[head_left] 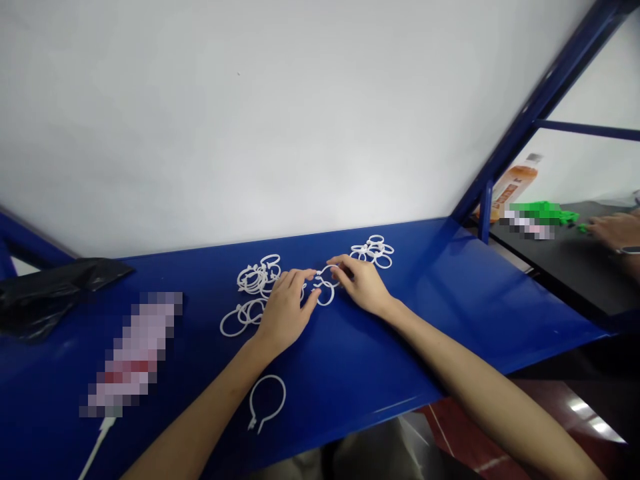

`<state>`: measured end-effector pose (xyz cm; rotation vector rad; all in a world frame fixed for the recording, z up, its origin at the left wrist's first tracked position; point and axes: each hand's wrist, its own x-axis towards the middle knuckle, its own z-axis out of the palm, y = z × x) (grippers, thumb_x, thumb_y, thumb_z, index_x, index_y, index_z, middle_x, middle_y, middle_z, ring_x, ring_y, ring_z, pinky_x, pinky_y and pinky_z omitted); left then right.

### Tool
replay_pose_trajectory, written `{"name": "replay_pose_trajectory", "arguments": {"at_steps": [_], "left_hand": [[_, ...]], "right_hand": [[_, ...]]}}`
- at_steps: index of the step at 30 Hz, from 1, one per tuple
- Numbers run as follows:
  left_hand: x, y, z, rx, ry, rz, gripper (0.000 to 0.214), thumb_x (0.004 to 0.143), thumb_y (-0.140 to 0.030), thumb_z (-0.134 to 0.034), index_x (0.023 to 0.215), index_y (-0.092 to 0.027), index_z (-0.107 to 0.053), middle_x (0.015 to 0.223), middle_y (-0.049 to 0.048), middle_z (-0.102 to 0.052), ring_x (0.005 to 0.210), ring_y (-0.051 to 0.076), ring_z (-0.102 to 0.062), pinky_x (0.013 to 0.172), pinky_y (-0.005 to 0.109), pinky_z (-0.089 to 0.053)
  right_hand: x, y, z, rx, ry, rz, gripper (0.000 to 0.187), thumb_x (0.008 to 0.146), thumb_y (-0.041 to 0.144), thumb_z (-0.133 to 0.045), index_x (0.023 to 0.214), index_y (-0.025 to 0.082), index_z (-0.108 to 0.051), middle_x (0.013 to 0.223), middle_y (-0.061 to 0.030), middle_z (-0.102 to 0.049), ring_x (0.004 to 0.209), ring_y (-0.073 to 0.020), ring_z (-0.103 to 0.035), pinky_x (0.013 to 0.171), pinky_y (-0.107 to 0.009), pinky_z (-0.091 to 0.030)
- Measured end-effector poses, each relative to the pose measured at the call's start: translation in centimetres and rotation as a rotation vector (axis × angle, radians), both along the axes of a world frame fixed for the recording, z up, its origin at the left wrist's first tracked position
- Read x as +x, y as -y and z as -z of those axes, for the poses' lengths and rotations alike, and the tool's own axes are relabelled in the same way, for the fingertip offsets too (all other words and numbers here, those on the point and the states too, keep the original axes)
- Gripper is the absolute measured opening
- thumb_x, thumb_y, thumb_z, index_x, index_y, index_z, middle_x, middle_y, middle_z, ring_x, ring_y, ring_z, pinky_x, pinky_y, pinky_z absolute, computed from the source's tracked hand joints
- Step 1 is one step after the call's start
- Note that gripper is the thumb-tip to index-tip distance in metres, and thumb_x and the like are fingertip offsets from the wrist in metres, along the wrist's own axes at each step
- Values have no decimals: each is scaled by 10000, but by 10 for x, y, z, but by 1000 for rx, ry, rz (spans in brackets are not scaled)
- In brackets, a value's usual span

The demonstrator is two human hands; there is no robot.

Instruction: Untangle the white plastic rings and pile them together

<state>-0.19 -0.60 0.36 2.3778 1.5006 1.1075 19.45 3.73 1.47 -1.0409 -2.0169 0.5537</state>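
My right hand point(361, 283) pinches a white open plastic ring point(329, 268) between thumb and fingers. Opposite it, my left hand point(290, 303) has its thumb and index finger apart, their tips close to the ring's open ends; whether they touch is hard to tell. A second white ring point(327, 295) lies just below, overlapping the first. Left of my left hand is a loose pile of similar white rings point(253, 279), partly hidden by the hand. Past my right hand sits a smaller pile of rings point(377, 250).
A single open ring point(285, 393) lies near the front edge of the blue table point(350, 373). At left are a blurred-out item with a white cable point(103, 430) and a black plastic bag point(45, 293). Beyond the blue frame at right are a bottle point(513, 187) and another person's hand point(617, 230).
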Motion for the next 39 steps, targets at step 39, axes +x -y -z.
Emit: {"name": "replay_pose_trajectory", "arguments": {"at_steps": [39], "left_hand": [[-2,1,-6,18,-229,-109,216,908,-313,-636,1103,-219,-646,832,23,-730,908,267,-588,857,438,-392]], "right_hand": [[4,-2,1,73,130,40,152,973,282,-574,1004,215,-707,993,-43,-743,825,-167,-676,732,-297,-508]]}}
